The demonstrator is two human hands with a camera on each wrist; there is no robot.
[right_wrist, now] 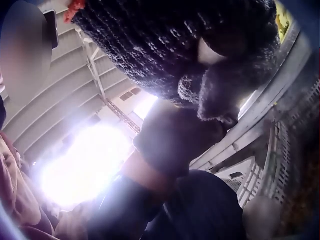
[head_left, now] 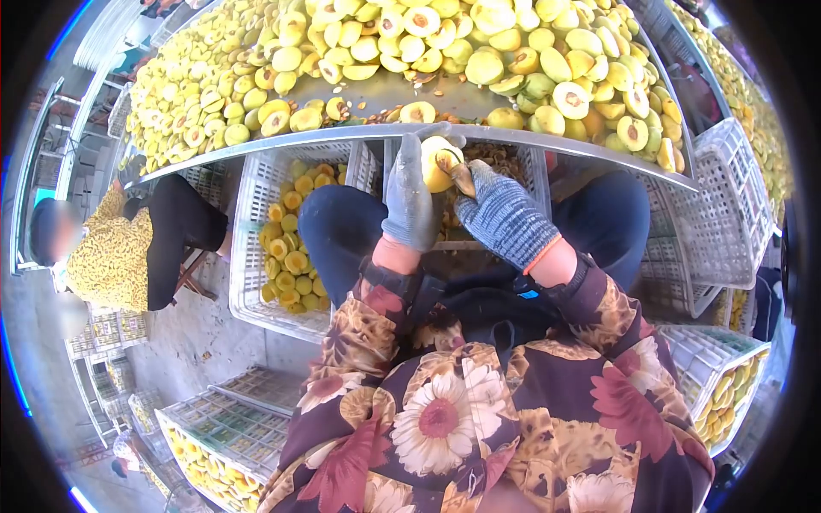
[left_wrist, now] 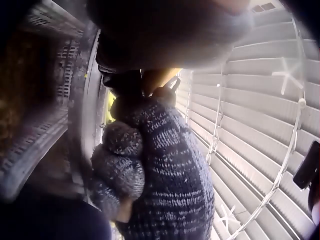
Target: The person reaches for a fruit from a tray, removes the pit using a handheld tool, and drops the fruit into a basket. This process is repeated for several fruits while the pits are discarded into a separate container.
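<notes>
My left hand [head_left: 410, 195], in a grey-coated glove, holds a yellow peach [head_left: 434, 174] just in front of the metal table edge. In a blue-and-white knit glove with an orange cuff, my right hand [head_left: 510, 214] grips a wooden-handled pitting tool [head_left: 463, 180]. The tool's curved metal end meets the cut opening of the peach. Curled right-hand fingers [left_wrist: 117, 165] show in the left wrist view, with the handle's butt [left_wrist: 125, 210] below them. The right wrist view has the left hand [right_wrist: 167, 135] beyond the right; there the peach is hidden.
Halved and whole peaches [head_left: 342, 38] are heaped on the metal table [head_left: 376, 96], with loose pits. Below its rim [head_left: 325, 137] stand a white crate [head_left: 245, 248] of halves and a crate of scraps [head_left: 505, 162] between my knees. Another person [head_left: 111, 248] sits left. Crates [head_left: 727, 205] stack right.
</notes>
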